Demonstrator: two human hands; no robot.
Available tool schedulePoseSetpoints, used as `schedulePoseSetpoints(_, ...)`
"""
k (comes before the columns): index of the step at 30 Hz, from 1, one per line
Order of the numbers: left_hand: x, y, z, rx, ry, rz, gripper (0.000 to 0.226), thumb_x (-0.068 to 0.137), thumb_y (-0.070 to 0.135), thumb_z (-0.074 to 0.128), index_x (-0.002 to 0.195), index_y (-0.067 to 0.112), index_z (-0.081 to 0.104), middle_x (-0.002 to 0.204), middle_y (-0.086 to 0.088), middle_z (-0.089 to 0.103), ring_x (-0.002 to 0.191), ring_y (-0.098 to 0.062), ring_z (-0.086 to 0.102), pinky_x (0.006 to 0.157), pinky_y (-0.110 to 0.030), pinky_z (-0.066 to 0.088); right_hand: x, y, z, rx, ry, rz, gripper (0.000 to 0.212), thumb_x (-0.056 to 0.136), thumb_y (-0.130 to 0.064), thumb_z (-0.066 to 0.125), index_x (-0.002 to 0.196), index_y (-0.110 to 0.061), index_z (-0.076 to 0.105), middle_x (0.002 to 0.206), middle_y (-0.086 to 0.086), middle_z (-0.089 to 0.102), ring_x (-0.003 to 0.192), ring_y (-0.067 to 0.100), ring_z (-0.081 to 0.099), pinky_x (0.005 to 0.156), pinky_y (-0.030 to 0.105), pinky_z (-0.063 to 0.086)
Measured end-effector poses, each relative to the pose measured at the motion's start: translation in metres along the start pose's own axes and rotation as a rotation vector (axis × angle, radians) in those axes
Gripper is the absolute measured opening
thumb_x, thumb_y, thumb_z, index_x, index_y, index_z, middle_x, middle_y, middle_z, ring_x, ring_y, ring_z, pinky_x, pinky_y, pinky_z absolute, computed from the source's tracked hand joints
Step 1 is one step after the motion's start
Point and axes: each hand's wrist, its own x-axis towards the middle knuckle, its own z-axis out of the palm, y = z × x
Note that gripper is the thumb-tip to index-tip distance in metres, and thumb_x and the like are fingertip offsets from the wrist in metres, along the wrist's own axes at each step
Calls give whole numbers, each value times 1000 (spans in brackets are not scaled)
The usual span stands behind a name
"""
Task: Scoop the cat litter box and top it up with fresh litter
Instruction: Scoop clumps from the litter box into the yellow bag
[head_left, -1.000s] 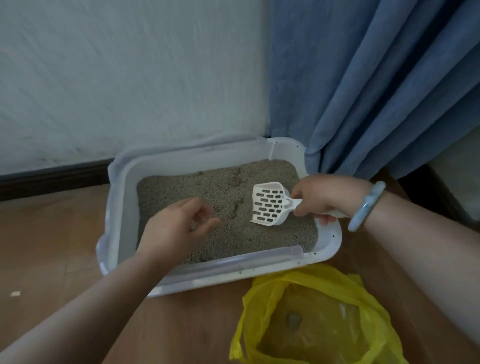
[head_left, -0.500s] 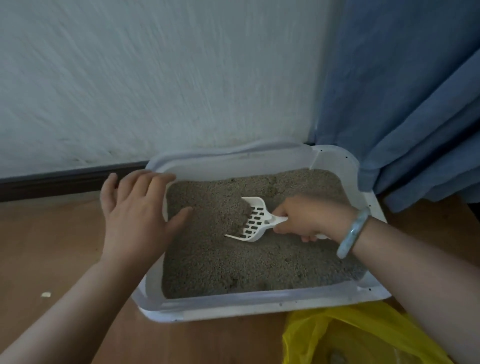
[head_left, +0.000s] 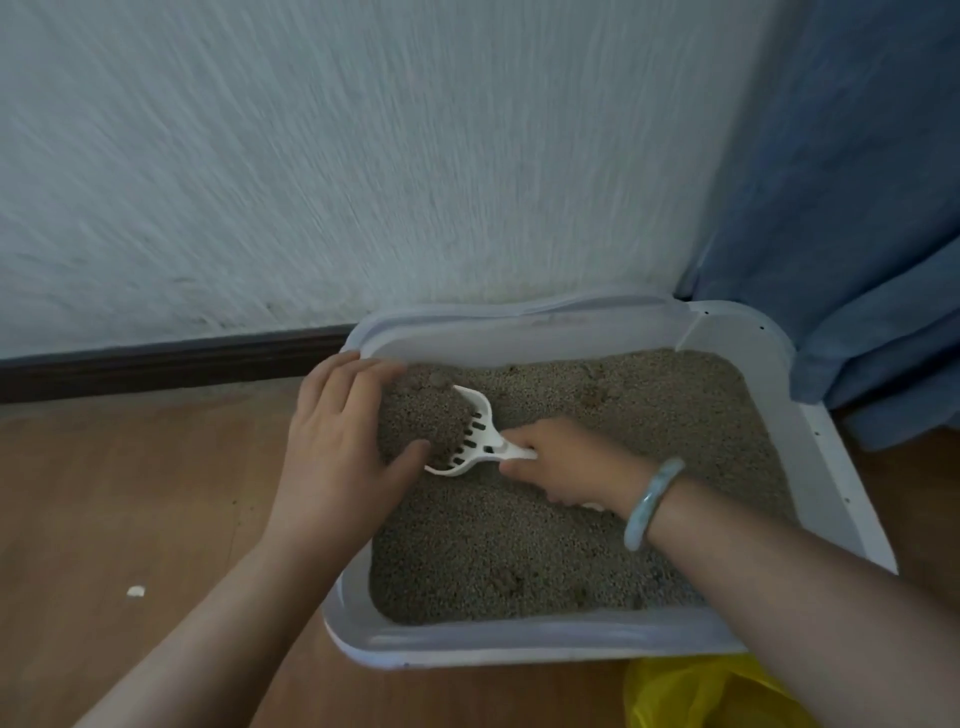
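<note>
A white litter box (head_left: 524, 647) stands on the wooden floor against the wall, filled with grey-brown litter (head_left: 519, 545). My right hand (head_left: 566, 462) grips the handle of a white slotted scoop (head_left: 480, 434), whose head is heaped with litter near the box's left wall. My left hand (head_left: 337, 457) rests with straight fingers over the box's left rim, its thumb touching the scoop's front edge. A pale green bangle (head_left: 652, 501) circles my right wrist.
A yellow plastic bag (head_left: 701, 693) lies on the floor just in front of the box's near right corner. A blue curtain (head_left: 857, 208) hangs at the right, touching the box's far corner. A small white scrap (head_left: 136, 591) lies on the floor at left.
The scoop has pushed left through the litter and now holds a heap. My left hand has stayed on the left rim, its thumb now meeting the scoop. The view has moved closer.
</note>
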Motion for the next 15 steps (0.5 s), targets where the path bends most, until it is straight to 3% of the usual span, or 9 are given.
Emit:
schedulePoseSetpoints(2,1,0,1,3,1,1,63,69,48,54,120,12,54,120,-7,57,127,-30,37,107,-29,20,3,2,14,57,51,-23,27,95,-36,50,117,-24,60,98,2,65,83,19,59,73,30,46)
schedulePoseSetpoints(4,0,0,2,1,-2,-3,64,68,49,53,120,11,55,121,-6,57,127,-30,38,108,-28,19,3,8,22,128,84,-41,28,94,-36,51,118,-23,59,98,3,65,86,21,60,77,34,47)
schedulePoseSetpoints(9,1,0,1,-27,6,-3,63,70,49,55,121,13,53,122,-5,56,127,-27,36,108,-28,20,-8,17,15,307,116,-104,27,93,-33,54,120,-32,58,81,-2,63,61,10,54,63,31,47)
schedulePoseSetpoints(12,0,0,-1,-39,6,-3,63,71,51,53,122,14,53,122,-5,55,127,-26,35,107,-27,20,-18,29,6,348,151,-96,29,94,-30,55,122,-33,57,66,-9,58,55,9,52,56,26,44)
schedulePoseSetpoints(15,0,1,-2,-35,-3,-10,66,70,54,52,123,14,53,123,-5,55,128,-25,33,107,-29,21,-31,44,-2,334,176,-87,33,94,-30,55,126,-37,53,68,-9,60,53,7,54,55,26,46)
